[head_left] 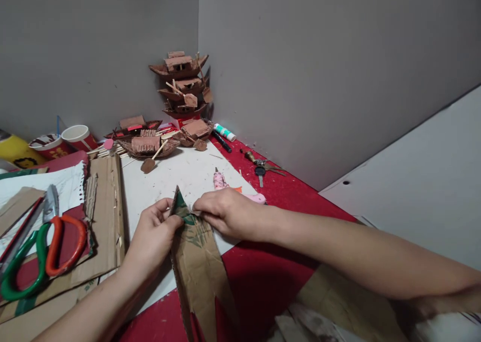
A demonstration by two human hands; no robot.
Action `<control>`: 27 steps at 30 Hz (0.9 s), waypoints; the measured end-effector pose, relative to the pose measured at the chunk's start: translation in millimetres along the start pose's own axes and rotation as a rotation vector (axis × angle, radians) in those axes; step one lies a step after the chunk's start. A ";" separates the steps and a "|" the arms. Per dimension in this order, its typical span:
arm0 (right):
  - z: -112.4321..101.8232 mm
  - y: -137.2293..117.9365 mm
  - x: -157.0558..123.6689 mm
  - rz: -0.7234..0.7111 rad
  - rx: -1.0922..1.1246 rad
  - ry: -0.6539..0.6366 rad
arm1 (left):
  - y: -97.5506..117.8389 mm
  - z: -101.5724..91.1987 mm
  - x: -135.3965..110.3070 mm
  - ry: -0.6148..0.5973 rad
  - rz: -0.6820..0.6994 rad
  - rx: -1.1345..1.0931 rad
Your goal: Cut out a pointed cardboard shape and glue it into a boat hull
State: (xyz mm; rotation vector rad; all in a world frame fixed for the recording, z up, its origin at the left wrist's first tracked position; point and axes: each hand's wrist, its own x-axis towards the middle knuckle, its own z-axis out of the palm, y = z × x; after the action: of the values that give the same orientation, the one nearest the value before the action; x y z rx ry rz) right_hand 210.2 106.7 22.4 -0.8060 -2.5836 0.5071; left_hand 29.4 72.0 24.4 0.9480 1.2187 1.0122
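Note:
A long piece of brown cardboard [199, 267] with green print stands between my hands, its far end folded up to a point. My left hand [156, 231] pinches the raised left edge near that end, thumb on the inner face. My right hand [221, 209] is closed on the right side of the same end, fingertips pressed together at the fold. Just beyond my right hand lies a pink glue gun [220, 179], partly hidden behind it. The near end of the cardboard has a notch cut into it, with the red cloth showing through.
Scissors [56, 251] with green and orange handles lie on cardboard sheets [108, 221] at left. Several small cardboard boats [148, 145] stand at the back, some stacked in the corner. Paper cups [78, 136], a glue stick [224, 131], a black marker [221, 140] and keys [260, 172] are around.

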 end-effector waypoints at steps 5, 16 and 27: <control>7.8 -1.9 -5.6 -0.167 -0.396 -0.062 | -6.2 1.3 -0.2 0.024 -0.022 -0.025; 4.3 4.7 -6.2 0.264 0.490 0.183 | 2.9 5.4 -9.3 -0.029 -0.071 -0.078; -5.1 -7.4 -4.7 0.194 0.384 0.244 | 0.7 6.1 -11.5 -0.018 -0.039 -0.089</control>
State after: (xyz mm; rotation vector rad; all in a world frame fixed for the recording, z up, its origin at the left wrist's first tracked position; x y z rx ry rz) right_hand 212.7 99.3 28.9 -0.9183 -2.1068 0.8713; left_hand 34.7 61.0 28.9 0.8593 1.1635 1.0167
